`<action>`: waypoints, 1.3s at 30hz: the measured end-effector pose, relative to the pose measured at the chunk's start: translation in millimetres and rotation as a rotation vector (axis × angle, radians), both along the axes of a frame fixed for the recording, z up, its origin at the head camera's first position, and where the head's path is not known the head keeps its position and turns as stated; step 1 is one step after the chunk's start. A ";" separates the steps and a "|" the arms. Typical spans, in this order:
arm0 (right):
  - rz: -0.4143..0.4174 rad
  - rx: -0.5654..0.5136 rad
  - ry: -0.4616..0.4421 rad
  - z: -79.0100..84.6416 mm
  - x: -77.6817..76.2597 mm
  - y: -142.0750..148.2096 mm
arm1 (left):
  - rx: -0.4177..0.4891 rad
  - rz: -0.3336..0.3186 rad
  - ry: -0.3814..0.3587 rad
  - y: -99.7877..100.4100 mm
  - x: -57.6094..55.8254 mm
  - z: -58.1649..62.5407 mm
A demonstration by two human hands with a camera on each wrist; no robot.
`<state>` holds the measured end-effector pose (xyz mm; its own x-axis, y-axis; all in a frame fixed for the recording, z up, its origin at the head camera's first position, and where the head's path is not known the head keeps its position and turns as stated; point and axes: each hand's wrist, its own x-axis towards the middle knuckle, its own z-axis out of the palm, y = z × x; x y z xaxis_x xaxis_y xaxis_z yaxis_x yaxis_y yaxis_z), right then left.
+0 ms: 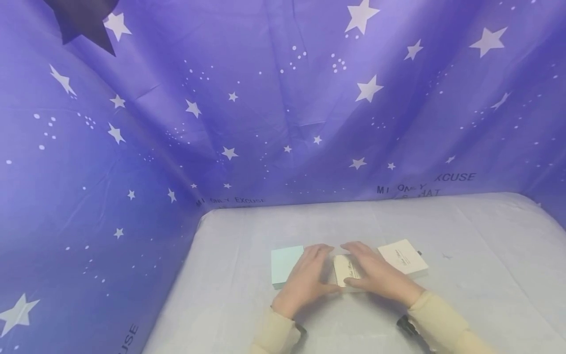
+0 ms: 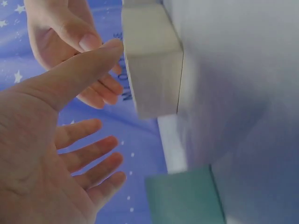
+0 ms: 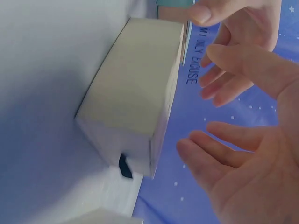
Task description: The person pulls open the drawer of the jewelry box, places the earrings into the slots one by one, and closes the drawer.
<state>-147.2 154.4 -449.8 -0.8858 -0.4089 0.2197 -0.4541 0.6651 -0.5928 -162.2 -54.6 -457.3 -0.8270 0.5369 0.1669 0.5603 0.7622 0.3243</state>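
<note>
A cream box with dark script lettering on top lies on the table between both hands. My left hand is at its left side, fingers spread and loosely bent; in the left wrist view the thumb tip overlaps the upper edge of the cream box. On the other side my right hand hovers over the box's right part, thumb extended and fingers relaxed. A short black ribbon tab sticks out of the box's end in the right wrist view. Neither hand grips the box.
A mint-green box lies to the left, partly behind the left hand. Another cream lettered box with a dark tab lies to the right. The table has a pale cloth; a purple star-patterned curtain hangs behind it.
</note>
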 end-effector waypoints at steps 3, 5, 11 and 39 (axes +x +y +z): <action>0.006 0.000 0.006 -0.3 -2.8 -8.0 | 0.013 0.012 0.007 -9.0 -1.8 1.1; 0.011 -0.001 0.009 -0.3 -4.5 -14.0 | 0.020 0.022 0.006 -15.2 -3.2 1.2; 0.025 -0.012 0.004 -1.8 -8.4 -30.6 | 0.025 0.049 0.014 -32.8 -7.0 -2.6; 0.098 -0.056 -0.122 -23.0 -19.1 -84.3 | 0.072 0.140 -0.144 -83.2 -21.3 -14.5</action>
<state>-166.3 70.1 -472.8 -0.8637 -0.4849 0.1377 -0.4376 0.5856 -0.6823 -183.5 -137.7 -471.8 -0.9108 0.4059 0.0754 0.3944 0.8015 0.4495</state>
